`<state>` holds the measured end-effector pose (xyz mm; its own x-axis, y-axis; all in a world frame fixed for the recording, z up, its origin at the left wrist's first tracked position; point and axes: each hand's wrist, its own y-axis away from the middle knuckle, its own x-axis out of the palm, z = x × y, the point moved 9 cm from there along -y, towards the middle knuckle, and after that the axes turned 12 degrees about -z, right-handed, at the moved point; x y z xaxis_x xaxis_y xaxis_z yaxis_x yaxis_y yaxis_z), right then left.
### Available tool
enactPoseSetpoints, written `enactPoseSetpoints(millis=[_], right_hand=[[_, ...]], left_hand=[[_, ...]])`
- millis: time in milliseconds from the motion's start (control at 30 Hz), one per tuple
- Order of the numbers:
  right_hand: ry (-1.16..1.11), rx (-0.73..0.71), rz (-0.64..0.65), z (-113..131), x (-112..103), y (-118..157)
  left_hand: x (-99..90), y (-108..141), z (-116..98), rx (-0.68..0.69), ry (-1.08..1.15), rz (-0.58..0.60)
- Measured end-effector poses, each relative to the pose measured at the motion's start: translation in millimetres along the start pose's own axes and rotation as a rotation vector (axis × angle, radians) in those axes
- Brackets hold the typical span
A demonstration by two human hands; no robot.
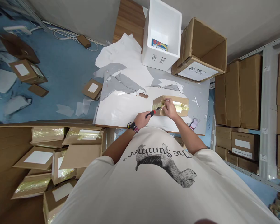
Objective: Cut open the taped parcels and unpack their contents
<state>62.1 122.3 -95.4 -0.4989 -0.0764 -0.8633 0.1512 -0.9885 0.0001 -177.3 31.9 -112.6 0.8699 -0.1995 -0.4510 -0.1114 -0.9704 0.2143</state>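
A taped cardboard box (157,100) lies on the white-covered table in front of me. Shiny yellowish packing tape (184,105) runs across its top, over a white label. My left hand (142,119), a dark watch at its wrist, is closed around a red and black box cutter (151,114) whose tip is at the box's left part. On top of the box, my right hand (170,109) has its fingers bent and closed on the tape, which looks wrinkled there. The fingertips partly hide what they pinch.
Behind stand a white foam box (162,60) holding a colourful book and an open carton (189,70). Torn white and grey sheets (121,59) cover the table's left. A phone (194,124) lies near the right front edge. A large carton (9,149) of boxes is at left; shelves (267,124) at right.
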Motion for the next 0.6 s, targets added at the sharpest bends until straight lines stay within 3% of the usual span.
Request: enactPoseSetpoints(millis=[333, 500, 600], right_hand=[[-0.087, 0.025, 0.017, -3.0, -4.4, -2.2], [-0.080, 0.046, -0.011, -4.0, -6.5, -6.0], [-0.034, -0.012, 0.037, 1.2, -8.6, -3.8]], left_hand=[[5.4, 5.9, 4.5, -0.028, 0.031, 0.006], [7.3, 16.7, 25.8, -0.220, 0.287, 0.081], [-2.5, 17.2, 35.7, -0.310, 0.427, -0.020]])
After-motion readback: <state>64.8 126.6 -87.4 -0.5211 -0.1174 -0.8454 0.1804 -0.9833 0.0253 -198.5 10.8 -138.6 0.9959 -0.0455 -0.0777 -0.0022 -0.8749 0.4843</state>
